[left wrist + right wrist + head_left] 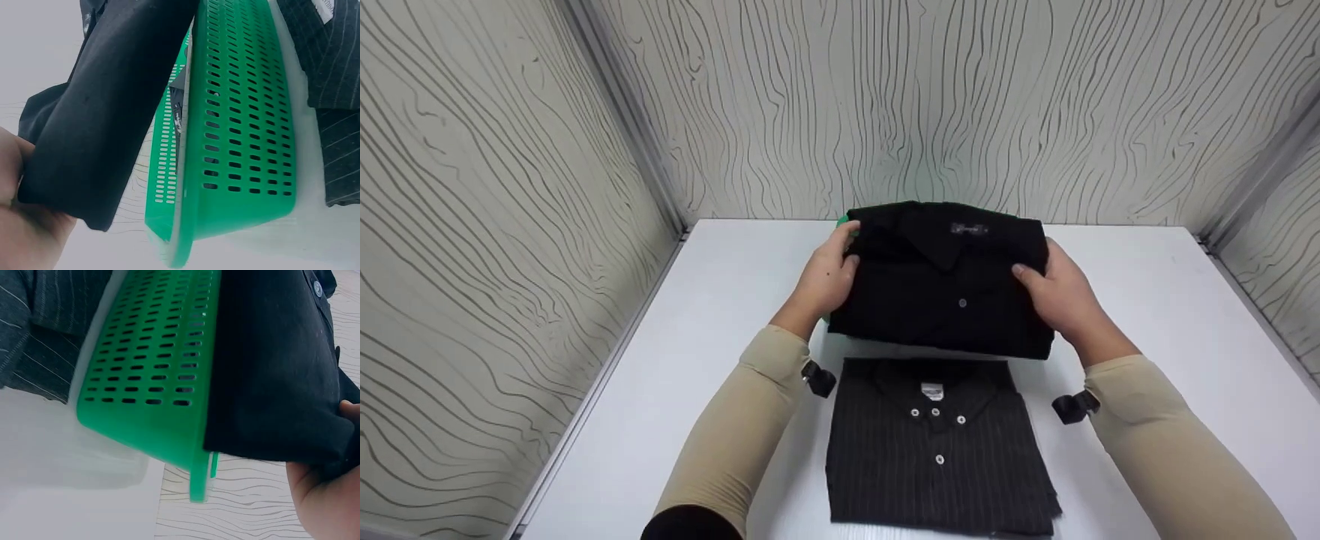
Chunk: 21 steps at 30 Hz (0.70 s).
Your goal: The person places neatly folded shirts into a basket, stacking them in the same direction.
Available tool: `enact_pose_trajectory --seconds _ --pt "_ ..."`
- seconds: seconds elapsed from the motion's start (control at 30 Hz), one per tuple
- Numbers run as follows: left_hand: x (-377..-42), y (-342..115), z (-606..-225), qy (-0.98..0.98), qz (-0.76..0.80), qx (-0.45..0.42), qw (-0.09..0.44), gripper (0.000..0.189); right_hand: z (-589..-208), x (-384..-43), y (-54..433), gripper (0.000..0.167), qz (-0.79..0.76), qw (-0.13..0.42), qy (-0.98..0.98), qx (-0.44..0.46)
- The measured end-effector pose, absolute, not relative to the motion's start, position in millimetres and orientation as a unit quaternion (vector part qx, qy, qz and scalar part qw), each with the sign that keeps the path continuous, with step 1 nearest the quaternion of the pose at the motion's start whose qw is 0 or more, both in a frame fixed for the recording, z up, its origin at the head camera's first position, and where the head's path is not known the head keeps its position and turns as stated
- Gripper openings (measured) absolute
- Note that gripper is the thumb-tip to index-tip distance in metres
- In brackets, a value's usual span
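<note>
Both hands hold a folded black shirt (pixel 937 315) by its two sides, its collar and one button facing up. My left hand (pixel 826 276) grips the left edge, and my right hand (pixel 1063 289) grips the right edge with the thumb on top. The shirt hangs above a green plastic basket (pixel 242 211) with slotted walls, which it mostly hides in the head view. Through the gap at the rim, a dark thing with a small pale mark (pixel 178 115) shows inside the basket in the left wrist view.
A folded dark pinstriped shirt (pixel 930 480) with white buttons lies on the white table (pixel 720 315), nearer than the basket. Wood-patterned panels (pixel 810 105) stand behind the table and at its sides.
</note>
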<state>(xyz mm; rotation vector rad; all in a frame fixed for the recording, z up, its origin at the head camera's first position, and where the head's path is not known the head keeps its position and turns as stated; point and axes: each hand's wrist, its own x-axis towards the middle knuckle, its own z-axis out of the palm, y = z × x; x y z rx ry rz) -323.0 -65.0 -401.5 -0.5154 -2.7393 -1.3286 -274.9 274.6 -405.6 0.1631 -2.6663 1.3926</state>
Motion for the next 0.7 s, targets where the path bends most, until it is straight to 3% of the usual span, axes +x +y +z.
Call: enact_pose_trajectory --seconds 0.3,0.7 --pt "-341 -59 -393 -0.895 -0.423 -0.138 0.038 0.051 -391 -296 270 0.048 0.434 0.098 -0.893 0.066" --pt "-352 -59 -407 -0.917 -0.373 -0.12 0.075 0.048 -406 -318 265 0.041 0.418 0.111 -0.9 0.05"
